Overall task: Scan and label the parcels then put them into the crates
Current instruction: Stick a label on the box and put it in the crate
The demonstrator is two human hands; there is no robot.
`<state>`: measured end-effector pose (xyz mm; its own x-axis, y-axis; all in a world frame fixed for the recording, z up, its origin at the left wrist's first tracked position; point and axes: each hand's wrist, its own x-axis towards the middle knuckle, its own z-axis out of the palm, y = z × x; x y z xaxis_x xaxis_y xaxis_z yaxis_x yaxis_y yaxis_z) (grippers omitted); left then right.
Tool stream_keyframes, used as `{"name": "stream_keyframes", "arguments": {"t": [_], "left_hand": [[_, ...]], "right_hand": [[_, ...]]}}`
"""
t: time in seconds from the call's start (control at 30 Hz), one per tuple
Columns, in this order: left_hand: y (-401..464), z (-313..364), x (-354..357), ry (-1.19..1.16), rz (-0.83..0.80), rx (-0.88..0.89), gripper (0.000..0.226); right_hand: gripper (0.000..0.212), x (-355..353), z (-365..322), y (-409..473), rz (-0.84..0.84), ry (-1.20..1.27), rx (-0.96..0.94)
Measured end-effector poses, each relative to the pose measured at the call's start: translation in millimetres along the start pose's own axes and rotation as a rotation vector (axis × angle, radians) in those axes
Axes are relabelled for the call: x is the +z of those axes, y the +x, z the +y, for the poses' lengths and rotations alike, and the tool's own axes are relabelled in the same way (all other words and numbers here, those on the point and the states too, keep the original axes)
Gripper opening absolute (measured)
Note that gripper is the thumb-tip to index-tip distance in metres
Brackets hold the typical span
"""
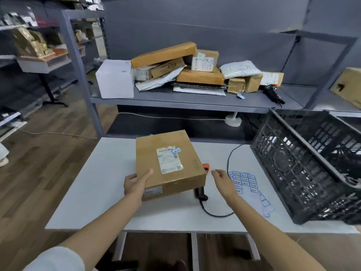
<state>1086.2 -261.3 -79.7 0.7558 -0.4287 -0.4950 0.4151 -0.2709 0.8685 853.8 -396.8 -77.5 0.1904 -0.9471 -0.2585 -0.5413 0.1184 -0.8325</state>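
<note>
The room is a stockroom with grey padded walls and a wood-plank floor (45,153) that runs off to the left, where open metal racks (39,55) hold blurred goods. A grey shelf (195,103) stands straight ahead, its board loaded with a loose heap of parcels (195,69): brown cardboard boxes, soft white mailer bags, and one plain white box (115,79) at the left end. A second, dark scanner (272,92) lies at the right end of that board.

In front of it sits a white table (101,192), smooth and flat, with its left half bare and its near edge free. On the right side a black plastic crate (293,167) with lattice walls is tipped on its side, its open mouth facing up and right, taking up that whole corner.

A square brown cardboard box (170,165) is in the middle of the table, tilted, with a white shipping label and a small blue-edged sticker (176,151) on its top face. The left hand (134,184) grips its near left corner, thumb on top and fingers underneath. The right hand (221,178) hovers just beside the box's right edge, fingers loosely spread and holding nothing.

Partly hidden under the box lies a black barcode scanner (201,192) with an orange tip, its dark cable (227,161) looping across the table. Just right of it lies a sheet of blue-edged stickers (245,181).
</note>
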Motion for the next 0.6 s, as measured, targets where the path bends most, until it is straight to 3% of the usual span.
{"name": "stream_keyframes", "arguments": {"t": [0.2,0.6], "left_hand": [[-29.7,18.0,2.8,-0.029,-0.045,0.037,0.067],[-89.9,65.5,86.0,0.007,-0.110,0.179,0.067]], "right_hand": [[0.049,-35.0,8.1,-20.3,0.047,-0.206,-0.060],[0.047,-174.2,-6.1,14.1,0.152,-1.009,-0.447]]}}
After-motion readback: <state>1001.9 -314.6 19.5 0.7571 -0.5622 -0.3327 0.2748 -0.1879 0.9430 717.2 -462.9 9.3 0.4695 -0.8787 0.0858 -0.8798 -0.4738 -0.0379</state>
